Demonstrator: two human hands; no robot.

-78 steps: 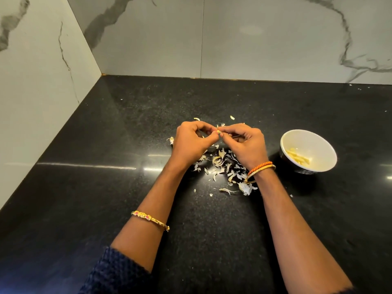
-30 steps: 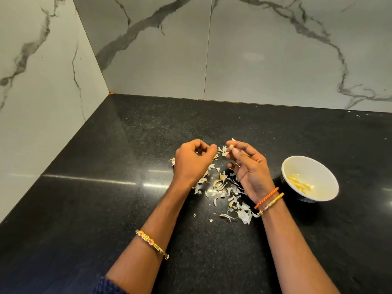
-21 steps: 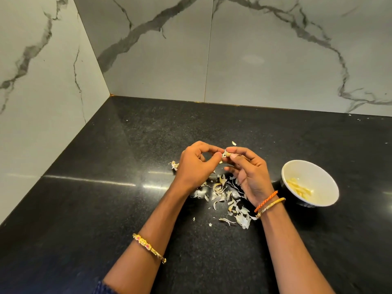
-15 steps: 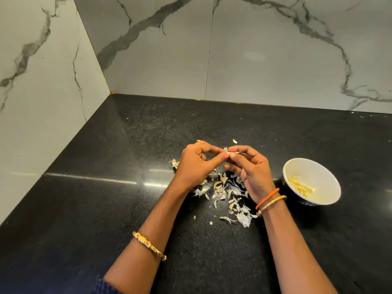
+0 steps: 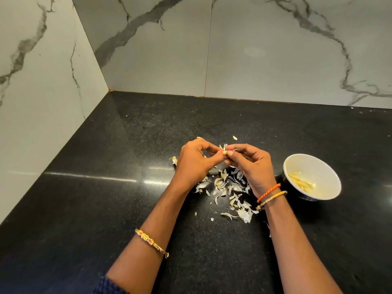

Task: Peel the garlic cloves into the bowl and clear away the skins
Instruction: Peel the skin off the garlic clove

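Garlic clove (image 5: 224, 152) pinched between left hand (image 5: 196, 164) and right hand (image 5: 253, 166) above skins (image 5: 229, 192); hands, apart a second ago, rejoined, so peeling resumed. Bowl (image 5: 314, 166) at right, peeled cloves (image 5: 301, 183) inside.

A black speckled stone bench (image 5: 106, 209) fills the lower part of the view, polished enough to carry a long pale streak of reflected light (image 5: 91, 177) across its left side. It runs into a corner (image 5: 109, 90) where two walls meet — the left wall (image 5: 38, 92) and the back wall (image 5: 254, 49), both clad in large white marble-look tiles with grey veins. A thin vertical joint (image 5: 207, 49) divides the back tiles.
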